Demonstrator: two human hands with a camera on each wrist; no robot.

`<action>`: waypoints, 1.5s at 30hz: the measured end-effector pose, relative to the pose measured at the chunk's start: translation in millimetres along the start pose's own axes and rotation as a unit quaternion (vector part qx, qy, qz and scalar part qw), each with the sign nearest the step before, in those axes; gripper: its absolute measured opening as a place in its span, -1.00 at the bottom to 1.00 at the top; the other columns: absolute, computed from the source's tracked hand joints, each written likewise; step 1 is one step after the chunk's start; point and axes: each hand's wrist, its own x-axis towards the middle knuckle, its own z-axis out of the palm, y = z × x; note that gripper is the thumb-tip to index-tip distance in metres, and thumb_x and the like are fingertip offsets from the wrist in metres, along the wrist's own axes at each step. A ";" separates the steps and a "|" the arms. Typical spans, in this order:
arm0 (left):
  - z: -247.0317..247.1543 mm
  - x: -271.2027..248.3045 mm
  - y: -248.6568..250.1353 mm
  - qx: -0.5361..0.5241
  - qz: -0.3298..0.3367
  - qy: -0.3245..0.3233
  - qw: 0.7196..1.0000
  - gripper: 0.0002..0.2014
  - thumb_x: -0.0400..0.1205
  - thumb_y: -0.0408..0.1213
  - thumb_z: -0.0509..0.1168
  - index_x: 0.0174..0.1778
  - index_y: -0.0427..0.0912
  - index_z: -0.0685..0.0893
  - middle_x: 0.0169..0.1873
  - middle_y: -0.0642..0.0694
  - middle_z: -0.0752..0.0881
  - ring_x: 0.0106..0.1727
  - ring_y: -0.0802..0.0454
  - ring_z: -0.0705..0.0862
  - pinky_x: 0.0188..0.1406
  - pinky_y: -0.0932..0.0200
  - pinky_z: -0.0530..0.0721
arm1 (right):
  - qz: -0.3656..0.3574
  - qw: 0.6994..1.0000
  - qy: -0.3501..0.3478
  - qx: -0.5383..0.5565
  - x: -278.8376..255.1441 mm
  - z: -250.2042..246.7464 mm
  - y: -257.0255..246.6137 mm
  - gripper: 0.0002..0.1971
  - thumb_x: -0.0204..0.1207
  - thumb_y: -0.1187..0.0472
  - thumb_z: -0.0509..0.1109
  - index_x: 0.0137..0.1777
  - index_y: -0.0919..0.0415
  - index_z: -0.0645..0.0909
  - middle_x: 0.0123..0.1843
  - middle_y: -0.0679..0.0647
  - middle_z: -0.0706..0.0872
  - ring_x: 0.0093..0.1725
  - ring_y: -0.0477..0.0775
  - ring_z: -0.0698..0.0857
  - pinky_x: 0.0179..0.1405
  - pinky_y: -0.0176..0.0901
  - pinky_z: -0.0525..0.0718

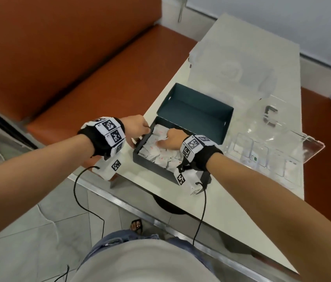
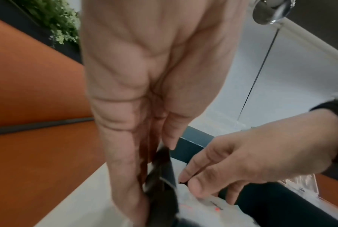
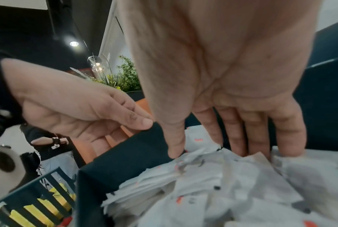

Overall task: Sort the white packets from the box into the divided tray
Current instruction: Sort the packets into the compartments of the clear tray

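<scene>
A dark teal box lies open on the white table, lid folded back, with several white packets heaped inside. My left hand pinches the box's left wall, thumb on the rim and fingers down the outside. My right hand reaches into the box; its straight fingers touch the packets, and none is lifted. The clear divided tray stands right of the box, with a few packets in its compartments.
The tray's clear hinged lid hangs open towards the right table edge. More clear plastic containers stand behind the box. Orange bench seats flank the table. The near table edge runs diagonally below my wrists.
</scene>
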 end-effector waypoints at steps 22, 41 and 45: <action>2.7 6.8 -23.5 -0.065 0.060 0.002 0.996 -0.68 0.78 -0.17 0.12 0.30 -0.30 0.61 0.17 -0.25 0.66 -0.19 -0.01 0.70 -0.50 0.22 0.75 | 0.039 0.977 -0.105 0.180 10.0 7.2 3.5 -0.31 0.47 0.15 0.53 0.58 0.11 0.34 0.53 0.11 0.38 0.34 0.23 0.58 0.13 0.09 0.73; -0.9 1.8 -12.9 0.053 0.080 0.098 0.991 -0.58 0.72 -0.15 0.24 0.49 -0.16 0.47 0.30 -0.14 0.63 0.08 -0.06 0.70 -0.12 0.20 0.71 | -0.030 0.921 0.045 0.386 -31.0 -35.7 48.8 -0.60 0.43 0.54 0.45 0.22 0.20 0.68 0.22 0.18 0.71 0.22 0.20 0.69 -0.04 0.07 0.81; -6.2 -3.6 6.2 0.019 0.174 0.248 0.953 -0.66 0.72 -0.22 0.24 0.43 -0.11 0.52 0.26 -0.07 0.67 0.23 0.01 0.63 0.14 0.17 0.59 | -0.043 0.877 0.079 0.472 -50.2 -48.2 57.3 -0.62 0.45 0.55 0.44 0.22 0.21 0.69 0.15 0.13 0.73 0.11 0.10 0.74 -0.13 -0.06 0.81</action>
